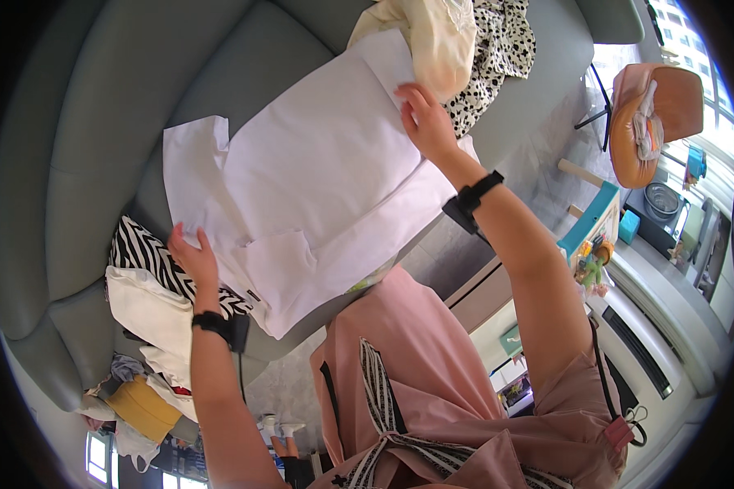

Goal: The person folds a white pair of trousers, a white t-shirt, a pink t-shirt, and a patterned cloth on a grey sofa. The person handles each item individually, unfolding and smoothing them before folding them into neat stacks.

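A white short-sleeved shirt (318,147) lies spread on a grey sofa seat (244,73). Its long side nearest me is turned inward in a strip, with a sleeve (281,257) lying across that strip. My left hand (194,255) is at the shirt's left end, fingers apart and holding nothing. At the opposite end, my right hand (427,119) hovers over or rests lightly on the shirt's edge, its fingers spread and slightly bent. Whether those fingertips touch the cloth is hard to tell.
Cream cloth (443,49) and black-spotted white fabric (495,55) lie beyond my right hand. Beside my left are a zebra-patterned fabric (137,244) and folded white clothing (144,293). A tan chair (679,104) stands right. Another person's legs (284,445) appear at the bottom.
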